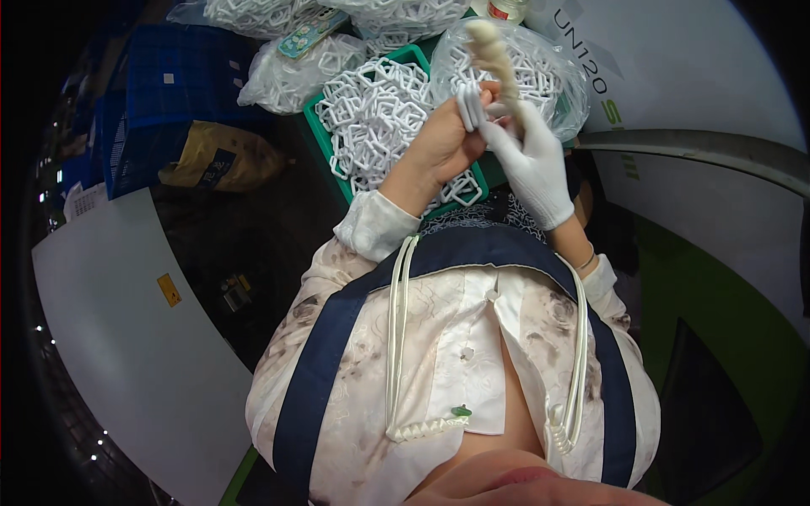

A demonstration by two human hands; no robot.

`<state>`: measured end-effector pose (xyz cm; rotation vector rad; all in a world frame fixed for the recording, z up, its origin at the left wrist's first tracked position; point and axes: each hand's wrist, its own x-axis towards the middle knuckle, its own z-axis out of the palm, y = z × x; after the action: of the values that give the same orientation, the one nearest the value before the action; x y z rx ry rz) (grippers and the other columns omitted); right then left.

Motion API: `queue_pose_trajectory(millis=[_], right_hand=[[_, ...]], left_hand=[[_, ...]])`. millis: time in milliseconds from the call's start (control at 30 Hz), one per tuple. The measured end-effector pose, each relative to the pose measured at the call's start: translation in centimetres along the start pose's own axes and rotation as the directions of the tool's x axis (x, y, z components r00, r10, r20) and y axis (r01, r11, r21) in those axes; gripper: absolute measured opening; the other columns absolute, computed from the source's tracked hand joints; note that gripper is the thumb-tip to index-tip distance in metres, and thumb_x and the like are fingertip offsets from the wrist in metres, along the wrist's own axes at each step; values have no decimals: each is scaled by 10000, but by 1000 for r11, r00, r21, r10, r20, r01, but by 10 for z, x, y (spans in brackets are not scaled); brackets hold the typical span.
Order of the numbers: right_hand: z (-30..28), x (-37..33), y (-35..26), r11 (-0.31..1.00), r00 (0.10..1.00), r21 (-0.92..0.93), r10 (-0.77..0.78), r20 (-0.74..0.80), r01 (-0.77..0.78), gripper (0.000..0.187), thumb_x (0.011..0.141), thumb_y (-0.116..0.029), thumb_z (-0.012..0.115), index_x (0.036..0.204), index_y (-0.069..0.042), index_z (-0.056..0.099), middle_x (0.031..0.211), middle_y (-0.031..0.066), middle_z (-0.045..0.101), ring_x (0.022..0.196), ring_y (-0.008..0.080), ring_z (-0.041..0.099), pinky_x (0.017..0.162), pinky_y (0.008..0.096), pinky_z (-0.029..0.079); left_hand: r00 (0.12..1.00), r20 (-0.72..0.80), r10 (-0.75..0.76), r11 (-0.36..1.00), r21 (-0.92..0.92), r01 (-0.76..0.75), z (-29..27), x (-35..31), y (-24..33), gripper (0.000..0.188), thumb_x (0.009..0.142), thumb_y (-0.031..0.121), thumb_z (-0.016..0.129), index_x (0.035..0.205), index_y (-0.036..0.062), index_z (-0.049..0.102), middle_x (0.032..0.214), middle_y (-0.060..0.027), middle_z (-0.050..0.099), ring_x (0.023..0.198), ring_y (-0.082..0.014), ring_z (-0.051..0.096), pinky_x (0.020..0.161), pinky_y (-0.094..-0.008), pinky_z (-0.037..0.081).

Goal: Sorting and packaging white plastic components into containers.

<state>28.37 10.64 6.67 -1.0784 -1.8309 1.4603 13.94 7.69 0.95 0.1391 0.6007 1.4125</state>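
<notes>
My bare left hand [447, 142] is closed round a small stack of white square-cornered plastic links [470, 107]. Close beside it, my right hand [536, 164], in a white knitted glove, has its fingers bent at the links. From between the gloved fingers rises a beige, lumpy stick-like tool [494, 61], smeared by motion; its lower end is hidden. Below my hands lies a green crate [318, 139] heaped with similar white links [375, 110]. A clear plastic bag [578, 76] of more links stands just behind my hands.
More clear bags [287, 76] of white links stand at the back, a patterned flat thing [312, 34] on one. Blue crates [181, 76] and a brown sack [219, 156] are at left. A white machine panel [700, 67] borders the right, a light-grey surface [126, 312] the left.
</notes>
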Motion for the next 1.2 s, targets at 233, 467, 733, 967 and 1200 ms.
queue_pose_trajectory(millis=[233, 467, 733, 967, 1200], right_hand=[[0, 11, 21, 971, 995, 238, 28, -91, -6, 184, 985, -183, 590, 1041, -10, 611, 841, 56, 617, 750, 81, 548, 693, 267, 459], [5, 6, 0, 982, 988, 128, 132, 75, -141, 208, 936, -180, 668, 1055, -12, 639, 837, -28, 576, 738, 28, 479, 655, 203, 402], [-15, 4, 4, 986, 973, -154, -90, -214, 57, 136, 933, -131, 646, 996, -11, 634, 753, -30, 535, 645, 23, 454, 579, 202, 388], [-54, 11, -9, 976, 824, -16, -192, -533, 217, 133, 947, -107, 648, 1003, 13, 633, 832, 3, 588, 676, 39, 500, 599, 201, 412], [-57, 22, 97, 974, 922, -75, 176, -344, -214, 298, 1006, -275, 577, 1080, 6, 644, 741, -44, 524, 621, 38, 453, 563, 210, 371]], left_hand=[[996, 94, 6, 989, -150, 8, 7, -8, 1, 374, 1017, 123, 519, 1357, -23, 464, 1338, -185, 563, 1278, -272, 537, 1119, -406, 436], [993, -98, 68, 995, 80, -61, 20, -8, -3, 443, 1083, 227, 349, 1440, -32, 386, 1419, -209, 508, 1294, -278, 530, 1122, -409, 429], [926, -74, 369, 898, 284, -335, 19, -13, 10, 332, 1064, 157, 424, 1357, 1, 447, 1284, -170, 591, 1184, -256, 593, 1073, -408, 471], [633, 282, 721, 270, 727, -631, 24, 3, 44, 498, 868, 151, 719, 1284, 37, 471, 1044, -90, 570, 928, -207, 575, 894, -358, 479], [705, 446, 551, -518, 845, -130, -33, 15, 32, 724, 749, 120, 787, 1394, 70, 462, 1320, -155, 451, 1223, -374, 428, 1061, -485, 343]])
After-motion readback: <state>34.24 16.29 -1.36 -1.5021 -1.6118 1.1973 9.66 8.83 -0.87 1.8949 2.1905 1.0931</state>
